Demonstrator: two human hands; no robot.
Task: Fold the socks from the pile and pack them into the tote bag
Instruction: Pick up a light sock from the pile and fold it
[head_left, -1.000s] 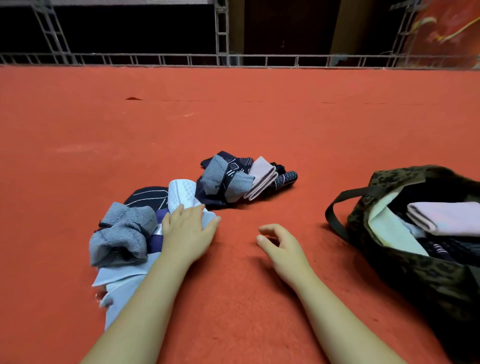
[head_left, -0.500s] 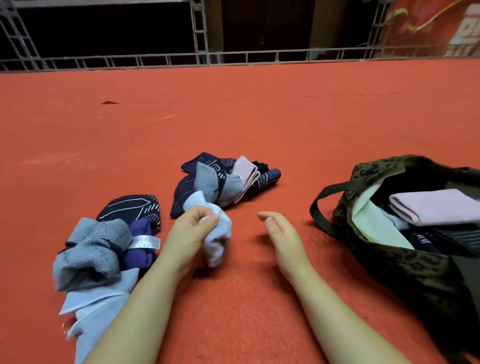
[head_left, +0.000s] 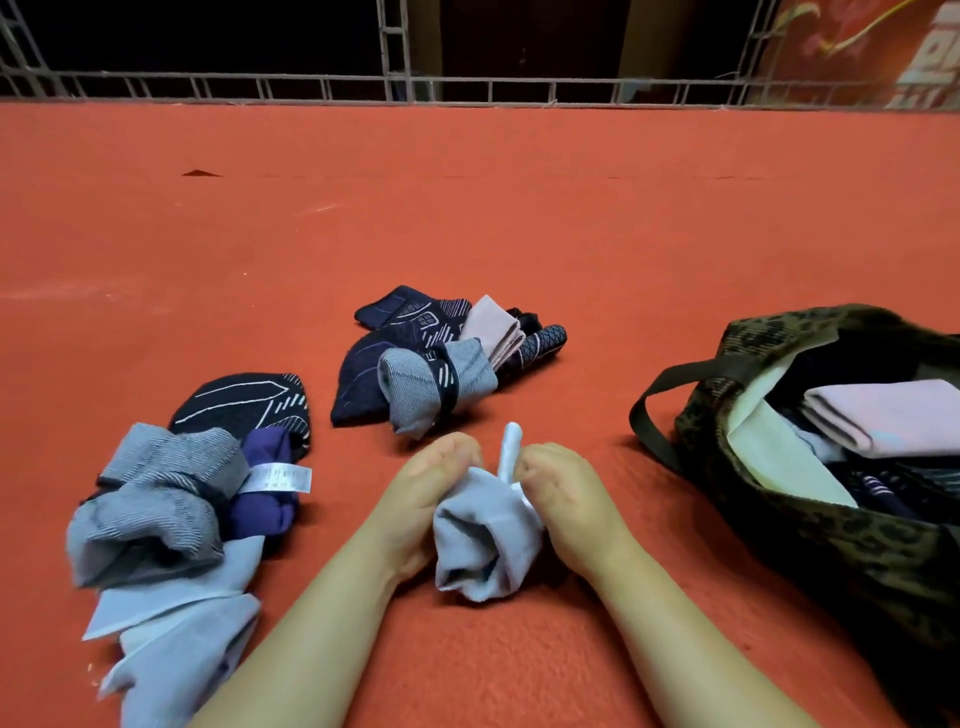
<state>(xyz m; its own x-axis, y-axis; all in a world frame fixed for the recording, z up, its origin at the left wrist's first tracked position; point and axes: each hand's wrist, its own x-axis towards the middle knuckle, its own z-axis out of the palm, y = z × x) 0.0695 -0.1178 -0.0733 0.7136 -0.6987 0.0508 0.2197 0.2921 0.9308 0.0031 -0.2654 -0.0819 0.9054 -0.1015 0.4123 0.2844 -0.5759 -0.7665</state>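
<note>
Nearest to you, your left hand (head_left: 423, 499) and your right hand (head_left: 563, 493) both grip one pale blue sock (head_left: 485, 535). It hangs bunched between them above the red carpet (head_left: 519, 234). The fingers of each hand are curled onto the cloth, and a narrow end of it sticks up between your knuckles. The hands are close together, apart only by the width of the sock.

To your left lies one pile of socks (head_left: 171, 514). In it you can see a grey striped bundle, a purple piece with a white label, a dark one with white lines, and pale blue pieces at the near edge. An exact count of the socks there cannot be made, since they overlap.

To your right, near the right hand but not touching it, lies one tote bag (head_left: 831, 551) in a dark green pattern, mouth open, one black handle looping out toward you. Inside it a folded pink sock (head_left: 893, 415) rests on top of darker folded ones.

Farther out, past your hands, is a second heap (head_left: 441, 358): dark blue patterned socks, a grey striped one and a folded pink one.

At the far edge of the carpet runs one metal railing (head_left: 467, 85).
</note>
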